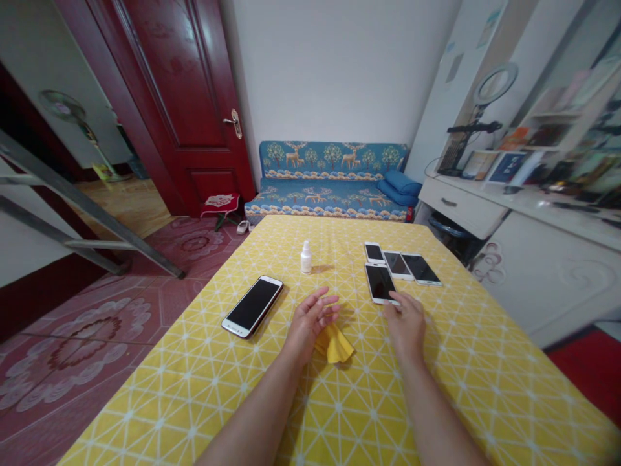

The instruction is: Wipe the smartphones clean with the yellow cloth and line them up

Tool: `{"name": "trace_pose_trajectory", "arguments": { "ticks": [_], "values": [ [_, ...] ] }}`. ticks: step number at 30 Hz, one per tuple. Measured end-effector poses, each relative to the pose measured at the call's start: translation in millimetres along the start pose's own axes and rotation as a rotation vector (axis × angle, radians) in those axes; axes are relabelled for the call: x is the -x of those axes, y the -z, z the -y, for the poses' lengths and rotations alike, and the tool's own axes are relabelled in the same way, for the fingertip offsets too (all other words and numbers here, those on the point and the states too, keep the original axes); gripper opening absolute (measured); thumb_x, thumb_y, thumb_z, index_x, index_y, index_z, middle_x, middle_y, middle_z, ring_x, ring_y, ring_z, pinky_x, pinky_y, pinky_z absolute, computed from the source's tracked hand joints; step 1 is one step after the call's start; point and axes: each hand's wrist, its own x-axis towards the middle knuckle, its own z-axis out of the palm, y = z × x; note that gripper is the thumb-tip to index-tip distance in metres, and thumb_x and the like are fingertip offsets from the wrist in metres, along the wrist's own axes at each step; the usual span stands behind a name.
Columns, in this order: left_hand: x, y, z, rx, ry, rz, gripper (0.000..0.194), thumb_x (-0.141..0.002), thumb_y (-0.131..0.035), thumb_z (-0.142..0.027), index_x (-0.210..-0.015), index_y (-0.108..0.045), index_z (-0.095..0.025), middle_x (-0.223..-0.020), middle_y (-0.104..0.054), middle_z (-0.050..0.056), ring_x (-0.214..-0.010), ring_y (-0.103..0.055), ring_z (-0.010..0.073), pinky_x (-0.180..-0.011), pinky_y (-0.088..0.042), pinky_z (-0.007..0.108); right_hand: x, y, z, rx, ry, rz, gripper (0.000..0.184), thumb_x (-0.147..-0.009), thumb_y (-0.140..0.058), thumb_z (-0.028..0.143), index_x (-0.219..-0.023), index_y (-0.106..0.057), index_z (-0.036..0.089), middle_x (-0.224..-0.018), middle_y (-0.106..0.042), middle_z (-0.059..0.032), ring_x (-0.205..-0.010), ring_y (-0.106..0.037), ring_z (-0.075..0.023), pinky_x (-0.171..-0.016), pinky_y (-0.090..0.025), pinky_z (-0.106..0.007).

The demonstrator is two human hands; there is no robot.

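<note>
My left hand (313,320) is above the middle of the table, palm turned inward and fingers loosely curled. A yellow cloth (336,346) is bunched against its palm side and fans out below; the exact grip is partly hidden. My right hand (406,320) pinches the near edge of a white-framed smartphone (380,282), which lies screen up. Behind that phone lie a small white phone (373,252), another white phone (398,265) and a larger one (422,268), all dark-screened. A white spray bottle (306,259) stands upright beyond my left hand.
Left of my hands a bigger smartphone (253,306) lies alone, screen up. The yellow patterned tablecloth (194,395) covers the table. A blue sofa (330,188) is past the far edge, a white cabinet (557,259) to the right, a metal ladder-like frame (97,213) to the left.
</note>
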Motion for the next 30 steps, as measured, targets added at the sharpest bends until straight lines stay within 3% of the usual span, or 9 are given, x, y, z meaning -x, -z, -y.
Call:
{"name": "trace_pose_trajectory", "arguments": {
  "ticks": [2,6,9,11,13,16,18,24,30],
  "values": [
    [-2.1,3.3,-3.3,-0.206,-0.121,-0.070,0.038,-0.083,-0.063,-0.034,-0.116,-0.062,-0.015,-0.111,-0.068,0.013,-0.096,-0.066,0.0215,-0.090,-0.048,0.038,7.1,-1.7,13.3,0.031,0.055,0.076,0.036,-0.081,-0.055,0.044,-0.096,-0.070,0.015,-0.103,-0.066,-0.0126,-0.087,-0.064,-0.0225,-0.075,-0.053,-0.036],
    [-4.5,17.5,-23.4,-0.903,-0.554,-0.210,0.024,-0.088,-0.051,-0.027,-0.101,-0.070,-0.021,-0.110,-0.068,0.008,-0.110,-0.058,0.0228,-0.101,-0.040,0.041,26.4,-6.4,40.9,0.085,0.023,0.552,0.038,-0.082,-0.057,0.050,-0.100,-0.069,0.019,-0.081,-0.070,-0.0054,-0.069,-0.063,-0.0181,-0.064,-0.049,-0.030],
    [-2.0,29.7,-42.1,-1.369,-0.703,-0.451,0.029,-0.088,-0.046,-0.023,-0.107,-0.069,-0.025,-0.119,-0.064,0.006,-0.123,-0.048,0.0243,-0.108,-0.031,0.045,37.4,-4.7,62.1,0.203,0.126,0.777,0.040,-0.074,-0.067,0.048,-0.106,-0.068,0.023,-0.088,-0.069,-0.0034,-0.074,-0.062,-0.0181,-0.064,-0.046,-0.028],
    [0.8,36.7,-51.8,-1.602,-0.639,-0.646,0.034,-0.087,-0.049,-0.027,-0.117,-0.064,-0.026,-0.133,-0.055,0.009,-0.133,-0.036,0.0295,-0.111,-0.022,0.053,41.5,-0.2,75.1,0.238,0.193,0.870,0.052,-0.069,-0.073,0.047,-0.117,-0.064,0.027,-0.102,-0.067,-0.0036,-0.083,-0.062,-0.0194,-0.069,-0.045,-0.028],
    [3.3,43.5,-58.7,-1.750,-0.461,-0.779,0.048,-0.084,-0.055,-0.036,-0.130,-0.055,-0.023,-0.143,-0.044,0.015,-0.139,-0.025,0.0376,-0.108,-0.017,0.063,43.7,5.3,84.5,0.273,0.251,0.960,0.070,-0.062,-0.078,0.048,-0.127,-0.057,0.031,-0.115,-0.062,-0.0038,-0.094,-0.061,-0.0218,-0.075,-0.045,-0.030],
    [5.2,53.7,-66.1,-1.829,-0.127,-0.796,0.069,-0.078,-0.060,-0.044,-0.139,-0.043,-0.017,-0.139,-0.045,0.023,-0.135,-0.030,0.0441,-0.103,-0.020,0.067,45.5,10.6,89.2,0.313,0.310,1.047,0.090,-0.052,-0.084,0.043,-0.135,-0.049,0.036,-0.126,-0.056,-0.0020,-0.104,-0.058,-0.0237,-0.082,-0.045,-0.031],
    [5.4,59.4,-70.1,-1.851,-0.012,-0.752,0.071,-0.078,-0.058,-0.044,-0.140,-0.040,-0.016,-0.130,-0.054,0.022,-0.125,-0.043,0.0416,-0.102,-0.023,0.065,46.2,10.7,86.8,0.311,0.320,1.062,0.086,-0.055,-0.082,0.036,-0.135,-0.048,0.037,-0.128,-0.054,-0.0001,-0.106,-0.057,-0.0220,-0.085,-0.044,-0.031],
    [3.9,65.3,-76.7,-1.887,0.002,-0.753,0.073,-0.077,-0.058,-0.044,-0.142,-0.037,-0.018,-0.119,-0.062,0.018,-0.109,-0.056,0.0361,-0.095,-0.034,0.050,47.9,-0.3,70.5,0.273,0.285,0.983,0.049,-0.070,-0.065,0.015,-0.114,-0.066,0.035,-0.121,-0.058,0.0020,-0.096,-0.061,-0.0167,-0.074,-0.045,-0.025],
    [5.7,62.5,-76.8,-1.918,-0.083,-0.764,0.074,-0.075,-0.060,-0.040,-0.142,-0.038,-0.017,-0.110,-0.064,0.016,-0.101,-0.059,0.0323,-0.089,-0.038,0.041,48.5,-4.7,67.2,0.206,0.278,0.934,0.032,-0.077,-0.067,0.023,-0.106,-0.071,0.034,-0.114,-0.063,0.0014,-0.089,-0.064,-0.0154,-0.066,-0.045,-0.024]
  ]
}}
